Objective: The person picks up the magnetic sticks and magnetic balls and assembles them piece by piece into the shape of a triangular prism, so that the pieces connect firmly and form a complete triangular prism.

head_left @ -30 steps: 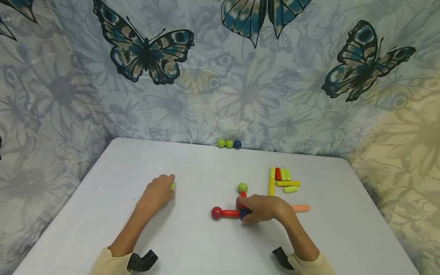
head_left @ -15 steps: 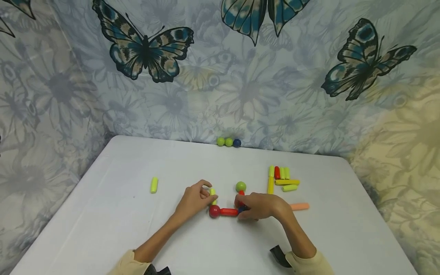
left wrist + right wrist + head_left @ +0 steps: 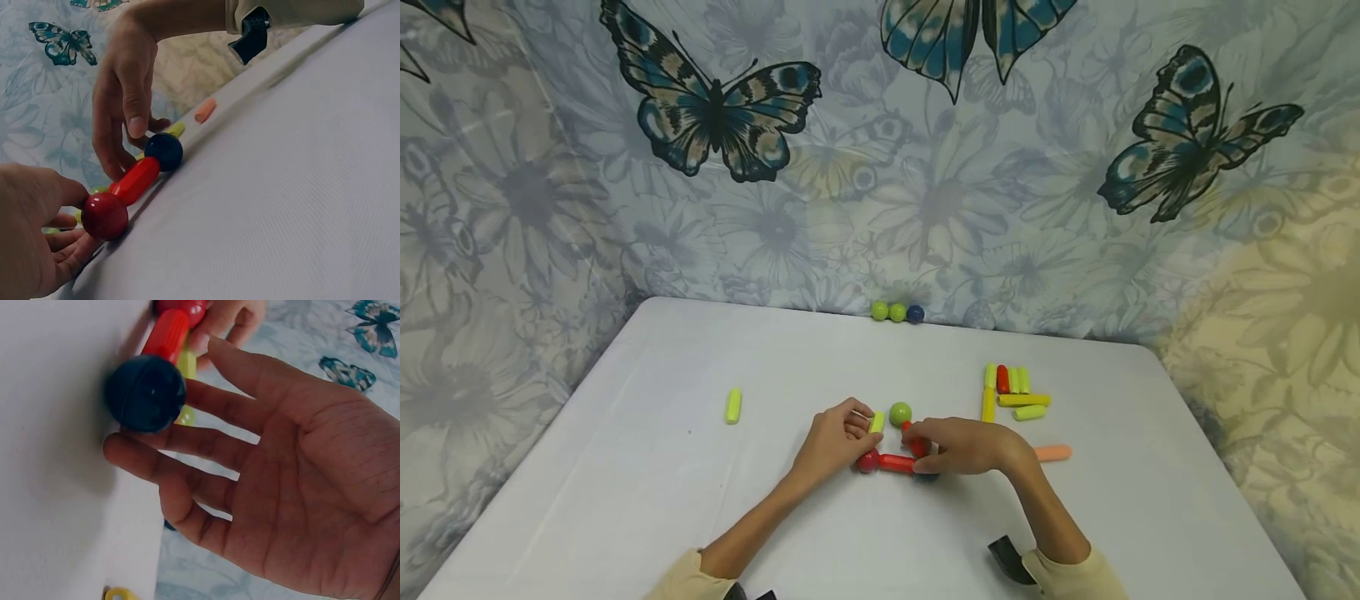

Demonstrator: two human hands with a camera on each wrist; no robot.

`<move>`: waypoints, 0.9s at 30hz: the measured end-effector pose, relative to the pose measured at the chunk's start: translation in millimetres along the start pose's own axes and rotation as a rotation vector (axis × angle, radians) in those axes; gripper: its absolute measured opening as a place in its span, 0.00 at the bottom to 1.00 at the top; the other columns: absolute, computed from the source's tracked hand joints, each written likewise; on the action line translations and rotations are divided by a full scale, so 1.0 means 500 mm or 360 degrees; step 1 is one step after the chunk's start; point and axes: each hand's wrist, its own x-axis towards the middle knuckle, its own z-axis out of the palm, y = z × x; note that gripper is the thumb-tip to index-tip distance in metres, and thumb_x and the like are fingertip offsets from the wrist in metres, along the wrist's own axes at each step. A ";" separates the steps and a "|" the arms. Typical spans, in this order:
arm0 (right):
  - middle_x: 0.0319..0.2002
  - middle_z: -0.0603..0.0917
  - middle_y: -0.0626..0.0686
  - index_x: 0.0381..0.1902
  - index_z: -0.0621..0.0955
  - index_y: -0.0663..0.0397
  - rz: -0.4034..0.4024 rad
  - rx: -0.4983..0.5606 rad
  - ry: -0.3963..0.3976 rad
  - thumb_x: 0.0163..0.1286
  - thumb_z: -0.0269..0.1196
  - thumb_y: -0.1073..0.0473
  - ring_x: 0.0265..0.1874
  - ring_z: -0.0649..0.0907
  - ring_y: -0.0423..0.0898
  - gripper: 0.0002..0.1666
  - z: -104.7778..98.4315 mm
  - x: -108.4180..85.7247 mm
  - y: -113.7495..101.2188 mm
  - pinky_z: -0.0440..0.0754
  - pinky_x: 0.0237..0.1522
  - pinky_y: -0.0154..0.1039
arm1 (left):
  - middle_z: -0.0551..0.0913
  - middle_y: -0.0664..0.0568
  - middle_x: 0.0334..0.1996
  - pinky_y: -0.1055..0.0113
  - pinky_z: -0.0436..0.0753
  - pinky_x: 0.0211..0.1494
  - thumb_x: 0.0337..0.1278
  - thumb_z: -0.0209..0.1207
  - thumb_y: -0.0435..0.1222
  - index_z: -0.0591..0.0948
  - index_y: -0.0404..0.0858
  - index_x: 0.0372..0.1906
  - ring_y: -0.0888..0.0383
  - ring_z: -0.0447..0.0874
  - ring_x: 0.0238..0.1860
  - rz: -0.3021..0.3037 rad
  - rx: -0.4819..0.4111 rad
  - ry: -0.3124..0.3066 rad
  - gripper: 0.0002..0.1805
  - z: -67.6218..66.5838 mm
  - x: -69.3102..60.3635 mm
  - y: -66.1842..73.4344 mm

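Observation:
My left hand pinches a short yellow-green stick beside the red ball; whether the stick is seated in the ball cannot be told. A red stick joins that ball to a dark blue ball. From the blue ball's side another red stick leads towards a green ball, partly covered by my right hand. That hand's fingers reach behind the blue ball and touch the pieces loosely, its thumb standing free in the right wrist view.
A loose yellow-green stick lies at the left of the white table. Right of centre are several yellow, yellow-green and red sticks, and an orange stick. Two green balls and a blue ball line the back edge.
My left hand has come from the left with a yellow-green stick to the red ball. The green ball and its red stick have swung left. My right hand has loosened around the blue ball.

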 end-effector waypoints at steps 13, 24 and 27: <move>0.41 0.76 0.46 0.72 0.75 0.53 -0.0042 -0.0075 -0.0026 0.75 0.67 0.48 0.40 0.75 0.42 0.33 0.002 -0.002 -0.015 0.73 0.44 0.38 | 0.88 0.49 0.37 0.77 0.84 0.41 0.59 0.68 0.30 0.84 0.35 0.46 0.67 0.82 0.34 0.0165 0.0004 -0.0053 0.11 0.023 -0.008 -0.004; 0.50 0.81 0.47 0.70 0.77 0.48 -0.0021 -0.0075 -0.0075 0.74 0.67 0.50 0.49 0.78 0.43 0.29 0.000 -0.009 -0.007 0.80 0.59 0.46 | 0.84 0.56 0.36 0.76 0.80 0.38 0.65 0.68 0.34 0.81 0.41 0.53 0.68 0.78 0.31 0.0197 0.0029 -0.0025 0.14 0.038 -0.007 -0.015; 0.53 0.83 0.46 0.67 0.79 0.47 -0.0001 -0.0054 -0.0109 0.73 0.69 0.51 0.53 0.80 0.44 0.27 0.000 -0.013 -0.007 0.79 0.64 0.50 | 0.82 0.59 0.34 0.76 0.77 0.36 0.66 0.67 0.36 0.79 0.43 0.57 0.68 0.75 0.28 0.0222 0.0066 -0.0039 0.17 0.040 -0.008 -0.020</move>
